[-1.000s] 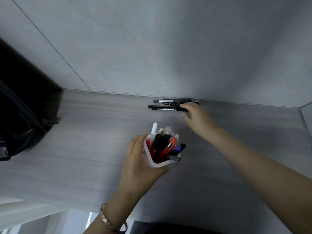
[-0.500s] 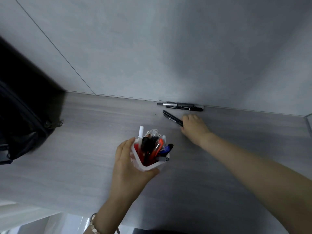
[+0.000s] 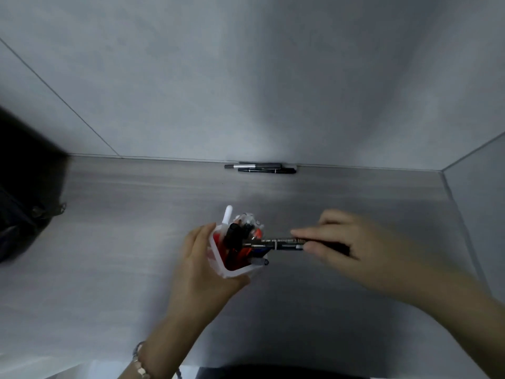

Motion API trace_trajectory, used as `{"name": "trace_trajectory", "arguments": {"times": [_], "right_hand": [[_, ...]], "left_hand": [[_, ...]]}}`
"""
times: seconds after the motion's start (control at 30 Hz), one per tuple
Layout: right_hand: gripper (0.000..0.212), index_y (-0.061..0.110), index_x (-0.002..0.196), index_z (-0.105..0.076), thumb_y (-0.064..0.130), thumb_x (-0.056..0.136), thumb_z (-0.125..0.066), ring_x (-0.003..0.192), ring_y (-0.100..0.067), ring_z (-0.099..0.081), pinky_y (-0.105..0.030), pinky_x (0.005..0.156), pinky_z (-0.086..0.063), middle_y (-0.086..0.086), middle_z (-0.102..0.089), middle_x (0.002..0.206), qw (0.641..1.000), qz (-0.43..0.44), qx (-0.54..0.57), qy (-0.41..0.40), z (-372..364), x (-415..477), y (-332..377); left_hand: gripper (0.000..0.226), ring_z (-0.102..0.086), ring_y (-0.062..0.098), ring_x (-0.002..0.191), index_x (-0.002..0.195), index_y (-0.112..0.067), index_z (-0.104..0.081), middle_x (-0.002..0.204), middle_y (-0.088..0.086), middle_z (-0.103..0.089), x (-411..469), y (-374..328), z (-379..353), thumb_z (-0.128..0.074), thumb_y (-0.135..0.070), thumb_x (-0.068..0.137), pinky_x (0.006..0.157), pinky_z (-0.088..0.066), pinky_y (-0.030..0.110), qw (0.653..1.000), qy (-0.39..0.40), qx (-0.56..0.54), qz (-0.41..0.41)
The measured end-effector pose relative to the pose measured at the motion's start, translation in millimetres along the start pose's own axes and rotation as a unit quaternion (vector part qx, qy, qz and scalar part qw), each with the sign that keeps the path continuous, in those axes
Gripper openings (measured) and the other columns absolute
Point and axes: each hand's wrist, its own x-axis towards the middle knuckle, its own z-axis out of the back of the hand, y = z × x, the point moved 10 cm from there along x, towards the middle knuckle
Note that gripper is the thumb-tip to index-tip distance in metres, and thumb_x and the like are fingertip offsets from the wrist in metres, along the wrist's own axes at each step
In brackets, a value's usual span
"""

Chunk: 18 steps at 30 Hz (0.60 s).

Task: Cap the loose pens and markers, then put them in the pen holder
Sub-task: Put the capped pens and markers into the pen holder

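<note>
At the frame's centre, the right hand fingers pinch a slim black capped pen with white print, held level, its tip over the white plastic pen holder, which the left hand grips on the grey counter.

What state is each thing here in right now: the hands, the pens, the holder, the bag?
Left hand: wrapped around the pen holder, gripping it.
Pen holder: white, tilted, crowded with pens and markers.
Right hand: fingers pinching black pens.
Held black pens: horizontal, tips at the holder's mouth, not yet in.
Loose pens: lying flat against the back wall, untouched.
Black bag: resting at the left edge, blurred.
</note>
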Motion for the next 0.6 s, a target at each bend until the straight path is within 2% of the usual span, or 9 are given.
{"name": "trace_trajectory", "arguments": {"times": [0.07,0.1,0.2,0.27,0.33,0.4,0.5,0.53,0.6], "right_hand": [[0.041,0.041,0.107,-0.061,0.059,0.078,-0.038,0.054,-0.004,-0.046,-0.015,0.049,-0.033,0.012,-0.045,0.077,0.991,0.026,-0.130,-0.026,-3.8,0.3,9.5],[0.036,0.038,0.100,-0.065,0.054,0.075,-0.045,0.050,-0.006,-0.048,-0.018,0.044,-0.033,0.010,-0.049,0.076,0.984,0.035,-0.166,-0.046,-7.3,0.1,11.7],[0.025,0.028,0.086,-0.070,0.041,0.067,-0.061,0.051,-0.013,-0.054,-0.025,0.039,-0.041,0.004,-0.056,0.073,0.977,0.043,-0.165,-0.132,-5.7,-2.5,18.7],[0.025,0.021,0.083,-0.071,0.037,0.065,-0.065,0.064,-0.012,-0.056,-0.026,0.053,-0.047,0.003,-0.061,0.077,0.974,0.025,-0.099,-0.204,4.5,-7.6,16.9],[0.024,0.015,0.082,-0.072,0.034,0.068,-0.068,0.078,-0.008,-0.053,-0.018,0.070,-0.044,0.001,-0.065,0.082,0.962,0.018,-0.025,-0.270,11.1,-14.0,16.9],[0.019,0.011,0.082,-0.071,0.028,0.075,-0.066,0.085,-0.006,-0.053,-0.014,0.081,-0.042,-0.002,-0.067,0.086,0.948,0.048,0.014,-0.315,9.9,-16.0,24.9],[0.033,0.008,0.108,-0.064,0.030,0.089,-0.047,0.111,-0.006,-0.049,-0.020,0.103,-0.033,-0.008,-0.066,0.114,0.956,0.060,0.022,-0.286,-8.9,-4.2,32.7],[0.044,0.009,0.122,-0.053,0.037,0.092,-0.036,0.124,-0.005,-0.038,-0.023,0.110,-0.023,-0.007,-0.057,0.129,0.967,0.053,0.003,-0.251,-16.5,1.7,32.9],[0.066,0.014,0.141,-0.015,0.055,0.090,-0.013,0.139,-0.002,-0.003,-0.028,0.115,0.002,0.000,-0.020,0.151,0.985,0.055,-0.042,-0.155,-32.4,9.6,33.1]], "left_hand": [[0.091,-0.044,-0.011,0.094,0.121,-0.011,-0.047,0.105,-0.016,-0.040,0.4,-13.2,-8.1,-0.089,-0.019,0.042,0.078,-0.030,-0.010,0.999,0.013,0.003,-0.032],[0.089,-0.043,-0.016,0.097,0.119,-0.011,-0.048,0.105,-0.021,-0.039,-0.2,-20.6,-11.2,-0.088,-0.026,0.041,0.080,-0.029,-0.009,0.999,0.016,-0.003,-0.048],[0.082,-0.038,-0.024,0.102,0.116,-0.016,-0.048,0.108,-0.022,-0.038,-5.6,-38.9,-17.6,-0.075,-0.043,0.043,0.085,-0.029,-0.006,0.996,0.021,-0.020,-0.088],[0.082,-0.037,-0.023,0.103,0.116,-0.018,-0.046,0.107,-0.022,-0.038,-9.3,-43.6,-18.8,-0.077,-0.036,0.043,0.086,-0.029,-0.006,0.995,0.017,-0.027,-0.094],[0.084,-0.037,-0.024,0.103,0.116,-0.023,-0.041,0.107,-0.022,-0.037,-11.8,-44.9,-17.1,-0.080,-0.028,0.042,0.086,-0.029,-0.006,0.994,0.002,-0.035,-0.099],[0.086,-0.036,-0.023,0.103,0.117,-0.024,-0.039,0.108,-0.022,-0.038,-13.1,-46.6,-18.9,-0.083,-0.023,0.043,0.087,-0.029,-0.006,0.994,-0.001,-0.034,-0.105],[0.085,-0.033,-0.022,0.107,0.119,-0.019,-0.043,0.110,-0.019,-0.039,-17.6,-57.4,-27.7,-0.081,-0.022,0.043,0.088,-0.028,-0.005,0.990,0.013,-0.009,-0.141],[0.086,-0.031,-0.022,0.109,0.120,-0.015,-0.043,0.112,-0.018,-0.039,-19.0,-58.9,-30.0,-0.081,-0.024,0.043,0.089,-0.027,-0.004,0.989,0.016,-0.002,-0.146],[0.087,-0.030,-0.022,0.112,0.122,-0.011,-0.042,0.114,-0.016,-0.038,-19.6,-58.5,-29.8,-0.081,-0.029,0.046,0.092,-0.027,-0.003,0.989,0.011,0.000,-0.148]]}}
